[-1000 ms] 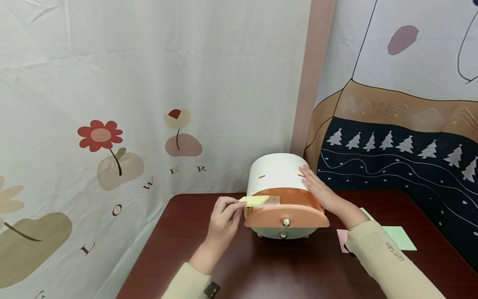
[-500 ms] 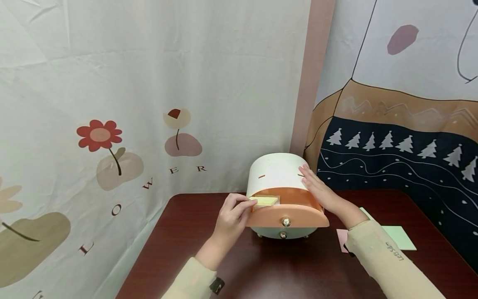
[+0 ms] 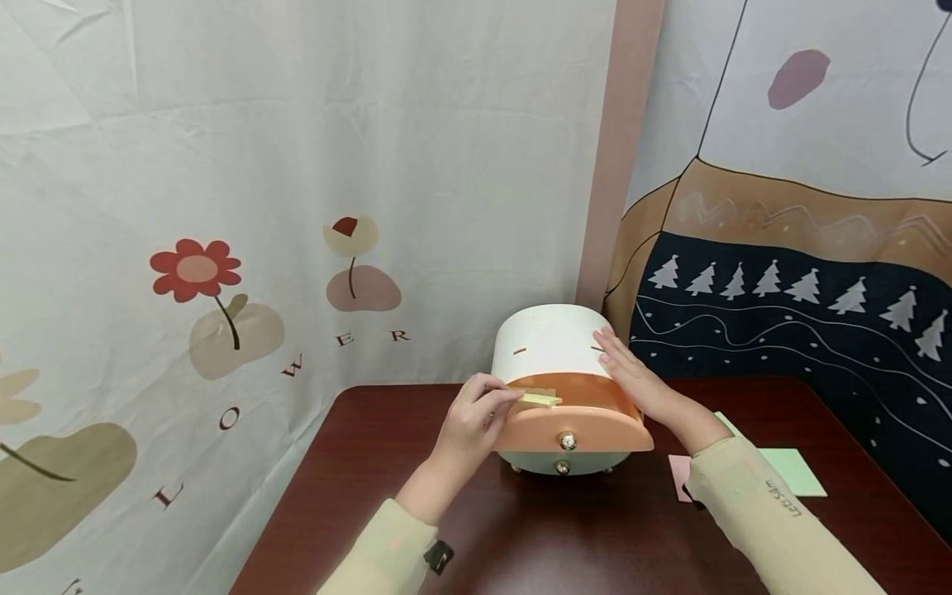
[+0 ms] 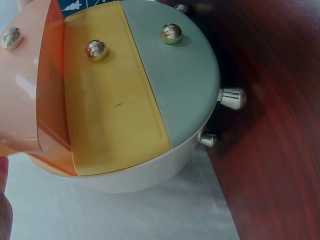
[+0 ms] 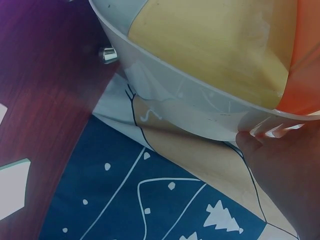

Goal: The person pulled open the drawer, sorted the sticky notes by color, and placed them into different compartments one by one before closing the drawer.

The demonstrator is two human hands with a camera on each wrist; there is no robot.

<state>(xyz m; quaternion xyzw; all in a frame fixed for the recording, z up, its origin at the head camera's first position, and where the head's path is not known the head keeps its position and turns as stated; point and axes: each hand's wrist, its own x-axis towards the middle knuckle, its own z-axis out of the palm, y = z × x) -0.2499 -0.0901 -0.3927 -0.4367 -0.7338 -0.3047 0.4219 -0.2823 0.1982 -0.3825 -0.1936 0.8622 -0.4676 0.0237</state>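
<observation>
A rounded mini drawer cabinet with a white shell (image 3: 550,330) stands on the table. Its orange top drawer (image 3: 530,431) is pulled out, while the yellow drawer (image 4: 110,110) and grey-green drawer (image 4: 175,75) are closed. My left hand (image 3: 472,426) pinches a pale yellow sticky-note pad (image 3: 541,400) over the open drawer's left part. The pad appears nearly edge-on, its left end hidden by the fingers. My right hand (image 3: 632,376) rests with extended fingers on the shell's upper right side. In the right wrist view, that hand (image 5: 280,170) lies against the white wall.
Right of the cabinet, a green paper square (image 3: 796,473) and a pink one (image 3: 678,476) lie on the dark red table (image 3: 580,537), partly covered by my right sleeve. Printed curtains (image 3: 461,207) hang close behind the table.
My left hand has moved right, carrying the sticky-note pad from the drawer's left edge to over its inside. The pad has tilted to show less of its face. My right hand has stayed put.
</observation>
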